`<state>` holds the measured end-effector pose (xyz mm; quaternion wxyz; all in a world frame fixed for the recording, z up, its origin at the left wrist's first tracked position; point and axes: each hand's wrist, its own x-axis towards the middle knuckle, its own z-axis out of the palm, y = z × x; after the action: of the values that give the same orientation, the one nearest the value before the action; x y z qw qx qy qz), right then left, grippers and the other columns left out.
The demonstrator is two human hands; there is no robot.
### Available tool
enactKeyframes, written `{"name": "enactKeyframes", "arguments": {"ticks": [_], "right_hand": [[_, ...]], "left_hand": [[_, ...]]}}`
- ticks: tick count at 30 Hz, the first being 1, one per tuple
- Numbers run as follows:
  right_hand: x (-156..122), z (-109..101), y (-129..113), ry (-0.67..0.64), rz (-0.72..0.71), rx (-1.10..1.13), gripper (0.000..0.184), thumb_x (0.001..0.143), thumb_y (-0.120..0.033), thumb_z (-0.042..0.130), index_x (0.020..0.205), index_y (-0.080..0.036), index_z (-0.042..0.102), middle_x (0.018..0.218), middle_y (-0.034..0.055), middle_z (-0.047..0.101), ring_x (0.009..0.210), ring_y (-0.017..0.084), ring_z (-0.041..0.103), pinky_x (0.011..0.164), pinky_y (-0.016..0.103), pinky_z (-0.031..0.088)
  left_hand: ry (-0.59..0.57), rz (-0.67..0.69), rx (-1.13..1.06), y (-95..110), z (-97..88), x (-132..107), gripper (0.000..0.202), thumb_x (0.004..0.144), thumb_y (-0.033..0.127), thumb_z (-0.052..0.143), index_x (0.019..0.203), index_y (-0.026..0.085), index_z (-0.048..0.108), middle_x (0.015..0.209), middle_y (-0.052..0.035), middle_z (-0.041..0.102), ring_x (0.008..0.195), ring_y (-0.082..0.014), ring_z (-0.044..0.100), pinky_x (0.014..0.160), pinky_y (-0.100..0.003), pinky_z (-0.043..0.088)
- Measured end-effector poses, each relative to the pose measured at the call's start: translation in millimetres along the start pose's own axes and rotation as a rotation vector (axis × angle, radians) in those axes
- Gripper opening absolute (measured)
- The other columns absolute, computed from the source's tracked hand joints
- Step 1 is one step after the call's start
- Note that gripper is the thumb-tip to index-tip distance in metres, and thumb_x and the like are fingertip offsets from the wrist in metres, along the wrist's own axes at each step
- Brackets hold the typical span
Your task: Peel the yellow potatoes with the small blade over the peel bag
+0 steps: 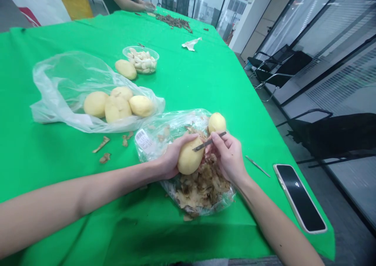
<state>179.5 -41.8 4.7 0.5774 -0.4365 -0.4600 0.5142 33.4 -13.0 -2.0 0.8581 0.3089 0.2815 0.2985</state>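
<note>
My left hand (173,156) is closed around a peeled, pale yellow potato (189,160). Between the fingers of my right hand (229,156) is a thin dark blade (208,142), its tip against the upper part of the potato. Underneath lies a clear plastic bag (173,127) with a white label, heaped with brown potato peelings (202,187). Another peeled potato (217,122) rests just beyond my right hand, at the bag's far edge.
An open plastic bag (70,74) holds several peeled potatoes (117,108). A potato (126,69) touches a tub of garlic cloves (142,60). On the right lie a thin metal strip (257,166) and a phone (301,197). Another person's arm (129,1) reaches near dark scraps (174,22).
</note>
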Motion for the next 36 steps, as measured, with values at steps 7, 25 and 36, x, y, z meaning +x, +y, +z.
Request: {"name": "enactKeyframes", "arguments": {"ticks": [7,25,36], "right_hand": [[-1.0,-0.9,-2.3,-0.016,0.011,-0.033,0.025,0.085,-0.040,0.067,0.075,-0.018,0.062,0.051,-0.0032,0.062,0.041,0.009,0.054,0.042,0.020,0.047],[1.6,1.5,-8.6,0.111,-0.004,0.018,0.027,0.080,-0.044,0.069,0.071,-0.021,0.059,0.051,-0.0034,0.059,0.045,0.014,0.059,0.040,0.025,0.049],[2.8,0.5,-5.8,0.093,-0.008,0.019,0.026,0.081,-0.045,0.068,0.073,-0.023,0.059,0.052,-0.0030,0.060,0.046,0.015,0.059,0.045,0.029,0.051]], "left_hand": [[-0.043,0.050,0.036,1.3,4.1,-2.4,0.032,0.081,0.044,0.054,0.069,0.015,0.062,0.065,-0.0050,0.061,0.054,-0.0152,0.055,0.051,-0.027,0.042],[0.060,-0.074,-0.056,4.0,1.6,-1.7,0.035,0.084,0.046,0.052,0.079,0.013,0.064,0.065,-0.0067,0.066,0.054,-0.0164,0.059,0.052,-0.026,0.045],[-0.005,-0.076,-0.096,3.3,-1.0,-1.4,0.036,0.079,0.047,0.057,0.081,0.013,0.066,0.063,-0.0078,0.066,0.053,-0.0171,0.059,0.050,-0.026,0.046]]}}
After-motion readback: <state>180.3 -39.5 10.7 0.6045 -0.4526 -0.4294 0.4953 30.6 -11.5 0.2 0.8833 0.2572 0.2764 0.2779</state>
